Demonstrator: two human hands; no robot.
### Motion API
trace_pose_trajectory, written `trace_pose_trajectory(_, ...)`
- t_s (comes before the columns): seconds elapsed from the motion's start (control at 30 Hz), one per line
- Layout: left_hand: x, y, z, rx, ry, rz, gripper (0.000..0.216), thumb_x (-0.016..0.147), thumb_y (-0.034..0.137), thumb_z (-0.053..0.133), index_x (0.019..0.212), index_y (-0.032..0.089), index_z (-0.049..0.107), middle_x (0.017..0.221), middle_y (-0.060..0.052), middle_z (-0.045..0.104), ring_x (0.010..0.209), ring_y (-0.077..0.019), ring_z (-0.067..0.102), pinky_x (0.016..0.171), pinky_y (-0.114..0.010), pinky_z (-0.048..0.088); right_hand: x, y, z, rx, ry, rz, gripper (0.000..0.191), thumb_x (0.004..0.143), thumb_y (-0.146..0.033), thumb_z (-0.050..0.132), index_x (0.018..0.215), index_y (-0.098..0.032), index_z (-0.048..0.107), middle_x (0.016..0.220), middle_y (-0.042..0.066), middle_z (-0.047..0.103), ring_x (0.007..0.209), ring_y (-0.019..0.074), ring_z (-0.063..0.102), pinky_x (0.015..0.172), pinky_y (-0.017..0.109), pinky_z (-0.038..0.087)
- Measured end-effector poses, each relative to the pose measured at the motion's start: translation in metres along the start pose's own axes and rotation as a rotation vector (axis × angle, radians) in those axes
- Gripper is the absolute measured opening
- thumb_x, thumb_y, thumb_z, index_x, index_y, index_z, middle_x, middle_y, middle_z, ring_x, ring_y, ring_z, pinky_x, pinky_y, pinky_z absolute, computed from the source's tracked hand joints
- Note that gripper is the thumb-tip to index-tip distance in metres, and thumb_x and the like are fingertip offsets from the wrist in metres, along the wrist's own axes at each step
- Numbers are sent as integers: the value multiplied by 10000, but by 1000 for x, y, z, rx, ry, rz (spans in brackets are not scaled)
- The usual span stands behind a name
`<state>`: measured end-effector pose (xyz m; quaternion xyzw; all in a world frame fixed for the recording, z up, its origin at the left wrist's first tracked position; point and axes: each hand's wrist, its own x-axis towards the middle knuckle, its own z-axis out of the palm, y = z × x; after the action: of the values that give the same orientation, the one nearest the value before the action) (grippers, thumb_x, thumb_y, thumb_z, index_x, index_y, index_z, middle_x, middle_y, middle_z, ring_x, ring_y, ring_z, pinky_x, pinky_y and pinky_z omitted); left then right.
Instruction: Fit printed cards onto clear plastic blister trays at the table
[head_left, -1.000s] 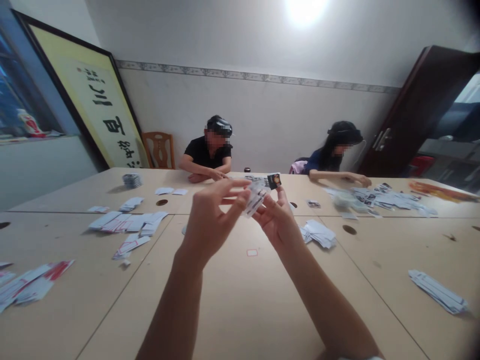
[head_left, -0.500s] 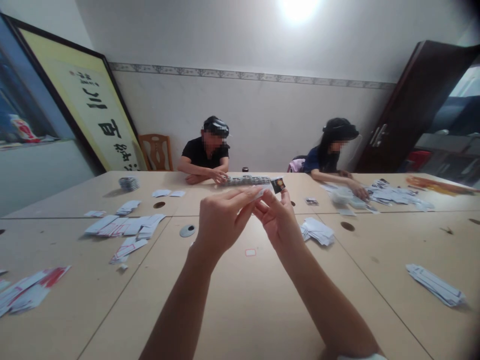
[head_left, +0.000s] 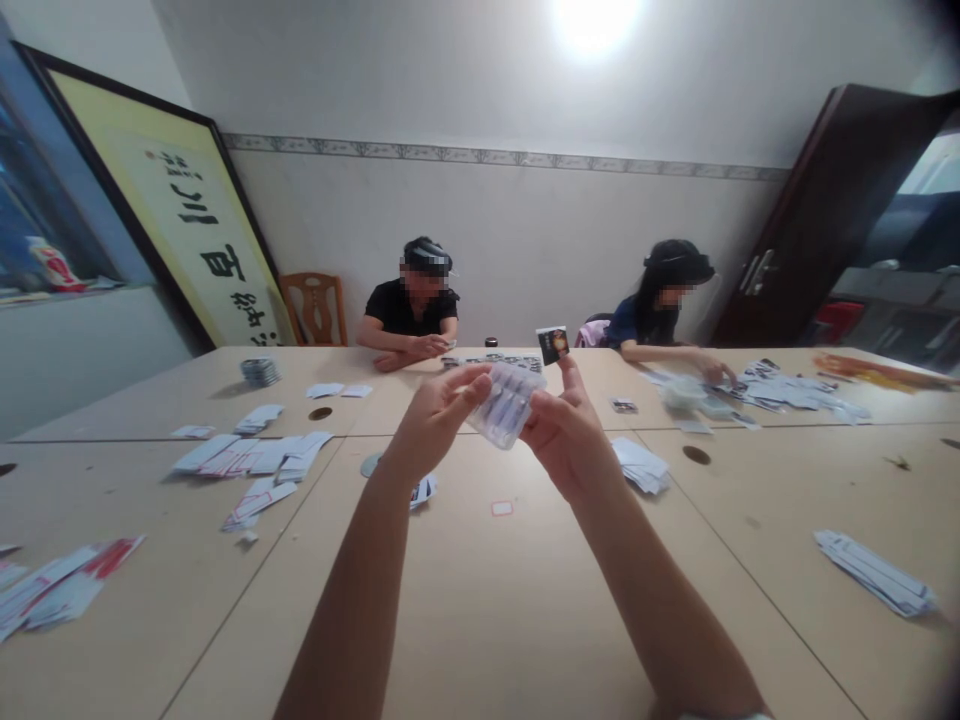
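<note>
Between both hands is a clear plastic blister tray [head_left: 504, 405] with several slim pieces in its slots, tilted to face me. My left hand [head_left: 442, 415] pinches its left side with thumb and fingers. At the right edge, the thumb of my right hand [head_left: 566, 430] presses the tray. A small black card with an orange picture [head_left: 553, 345] stands up at my right hand's raised fingertips. Behind the tray, a row of small silvery items [head_left: 525, 363] lies on the table, partly covered. A small pile of printed papers [head_left: 423, 490] shows beside my left wrist.
White paper slips [head_left: 255, 452] lie in piles at the left, with more papers [head_left: 641, 465] to the right. Across the table [head_left: 480, 620] sit two people; one person's hand [head_left: 712, 368] is among papers and clear plastic trays [head_left: 682, 392]. A stack [head_left: 259, 372] stands far left.
The tray has turned from nearly edge-on to face me. My left hand has rotated and dropped slightly, uncovering the printed papers. The black card now stands higher and more upright.
</note>
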<state>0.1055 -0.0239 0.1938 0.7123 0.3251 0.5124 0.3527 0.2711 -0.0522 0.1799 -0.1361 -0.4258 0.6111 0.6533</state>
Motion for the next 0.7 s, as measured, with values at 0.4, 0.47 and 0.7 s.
trace_pose_trajectory(0.4,-8,13,0,-173,-188,-60,363,896,470,687,1030,145,778,797,-73,714,681,-169,643,614,-285,550,-6,-6,-1,-227,-45,-60,882,654,-245,911,1374,-358,414,948,0,780,824,234,766,743,419,629)
trace_pose_trajectory(0.47,-8,12,-1,-131,-172,-48,339,910,460,669,999,154,785,781,-64,718,660,-159,627,588,-266,521,-7,-10,-1,-256,-57,-47,867,672,-245,900,1378,-368,412,947,-8,778,853,232,772,799,443,632)
trace_pose_trajectory(0.7,-5,4,6,-43,-142,-11,356,930,388,646,1184,159,745,964,-117,773,852,-218,709,696,-318,568,-11,-28,-12,-504,-53,-70,866,677,-273,905,1410,-325,448,924,16,776,834,238,783,745,391,648)
